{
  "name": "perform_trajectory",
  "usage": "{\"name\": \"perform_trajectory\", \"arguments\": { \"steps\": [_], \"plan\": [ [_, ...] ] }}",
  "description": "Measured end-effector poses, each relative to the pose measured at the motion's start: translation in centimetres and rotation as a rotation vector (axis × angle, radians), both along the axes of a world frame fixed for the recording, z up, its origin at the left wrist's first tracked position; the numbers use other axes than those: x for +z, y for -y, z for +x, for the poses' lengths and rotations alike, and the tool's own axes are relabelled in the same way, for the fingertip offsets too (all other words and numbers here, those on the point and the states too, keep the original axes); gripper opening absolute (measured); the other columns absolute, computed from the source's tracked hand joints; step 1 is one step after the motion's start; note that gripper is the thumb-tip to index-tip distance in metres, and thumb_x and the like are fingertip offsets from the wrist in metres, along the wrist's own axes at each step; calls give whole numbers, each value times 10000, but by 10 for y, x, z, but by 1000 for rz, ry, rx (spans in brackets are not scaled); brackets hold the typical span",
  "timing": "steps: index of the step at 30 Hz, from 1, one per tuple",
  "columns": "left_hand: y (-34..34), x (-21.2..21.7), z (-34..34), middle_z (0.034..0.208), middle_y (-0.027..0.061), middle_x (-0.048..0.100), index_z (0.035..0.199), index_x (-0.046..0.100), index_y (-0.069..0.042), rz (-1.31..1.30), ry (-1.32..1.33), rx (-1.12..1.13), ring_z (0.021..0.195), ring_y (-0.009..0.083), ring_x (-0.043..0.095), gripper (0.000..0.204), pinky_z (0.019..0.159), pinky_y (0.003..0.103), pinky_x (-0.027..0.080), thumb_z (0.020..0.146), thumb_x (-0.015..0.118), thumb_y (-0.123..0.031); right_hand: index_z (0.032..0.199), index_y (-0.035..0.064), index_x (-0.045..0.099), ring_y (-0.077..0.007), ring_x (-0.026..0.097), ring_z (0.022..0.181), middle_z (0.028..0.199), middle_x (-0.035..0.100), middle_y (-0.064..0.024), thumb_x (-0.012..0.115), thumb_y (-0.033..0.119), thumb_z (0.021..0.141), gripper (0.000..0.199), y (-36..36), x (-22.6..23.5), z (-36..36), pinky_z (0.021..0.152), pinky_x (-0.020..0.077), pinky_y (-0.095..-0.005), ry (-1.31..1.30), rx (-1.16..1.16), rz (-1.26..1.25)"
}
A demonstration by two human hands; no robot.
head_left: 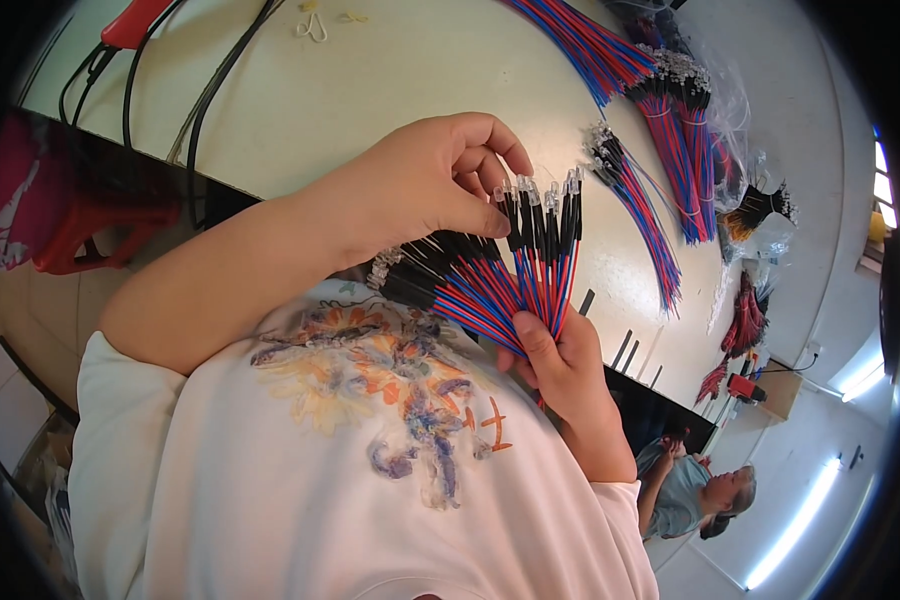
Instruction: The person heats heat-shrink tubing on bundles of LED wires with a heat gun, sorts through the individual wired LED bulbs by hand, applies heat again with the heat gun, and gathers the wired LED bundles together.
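Note:
My right hand [564,362] grips a bundle of LED wires [485,300], red and blue leads with black sleeves and clear LED heads. The bundle fans into two groups above my thumb: one points left, under my left wrist, and the other points up. At the upper group's heads is my left hand [450,180], its fingers curved and apart from the thumb. The left thumb tip lies against a black sleeve there; I see nothing held between thumb and fingers.
A smaller LED wire bunch [635,205] lies on the white table [390,80] to the right. Larger tied bundles [680,150] and plastic bags sit beyond it. Black cables [205,110] cross the left side, near a red stool [105,230]. Another person [695,485] is at lower right.

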State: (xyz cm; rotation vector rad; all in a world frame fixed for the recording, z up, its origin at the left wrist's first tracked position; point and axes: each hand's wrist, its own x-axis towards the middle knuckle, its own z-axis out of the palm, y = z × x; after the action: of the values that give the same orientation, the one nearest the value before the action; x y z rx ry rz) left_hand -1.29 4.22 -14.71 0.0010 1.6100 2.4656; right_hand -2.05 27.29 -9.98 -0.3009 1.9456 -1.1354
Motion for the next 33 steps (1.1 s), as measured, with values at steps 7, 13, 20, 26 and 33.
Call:
{"name": "perform_trajectory", "arguments": {
  "steps": [7, 13, 20, 26, 33],
  "plan": [
    [0, -5, -1, 802, -50, 526, 1106, 546, -55, 181, 79, -33, 797, 57, 511, 410, 755, 206, 419, 734, 689, 43, 1111, -3, 519, -34, 360, 440, 687, 607, -67, 450, 219, 1000, 258, -2, 4, -4, 394, 268, -181, 129, -56, -38],
    [2, -4, -4, 891, -16, 603, 1210, 529, -17, -114, 35, -80, 839, 73, 550, 511, 772, 211, 441, 749, 748, -45, 1077, -6, 528, -38, 362, 439, 690, 608, -76, 449, 239, 1003, 268, -6, 4, -4, 392, 269, -183, 142, -45, -31],
    [-2, 1, -7, 846, 34, 679, 931, 694, -5, -202, 54, -185, 749, 74, 599, 198, 720, 224, 483, 758, 760, -78, 1148, -19, 500, -48, 381, 434, 699, 611, -93, 433, 280, 1008, 336, -7, 3, -1, 392, 275, -182, 139, -43, -63],
    [-3, -4, -5, 790, 7, 657, 863, 679, -17, -38, 35, -132, 725, 61, 581, 142, 689, 217, 466, 766, 761, -81, 1174, -28, 490, -55, 380, 419, 698, 615, -110, 397, 308, 1015, 383, -8, 1, -2, 387, 275, -187, 147, -45, -131],
    [1, -6, -9, 767, -9, 642, 826, 654, -26, -7, 37, -95, 730, 59, 578, 148, 701, 206, 459, 758, 773, -82, 1146, -31, 514, -46, 372, 415, 685, 617, -98, 389, 274, 1017, 354, -6, 5, -4, 387, 271, -187, 130, -12, -73]
  ]
}}
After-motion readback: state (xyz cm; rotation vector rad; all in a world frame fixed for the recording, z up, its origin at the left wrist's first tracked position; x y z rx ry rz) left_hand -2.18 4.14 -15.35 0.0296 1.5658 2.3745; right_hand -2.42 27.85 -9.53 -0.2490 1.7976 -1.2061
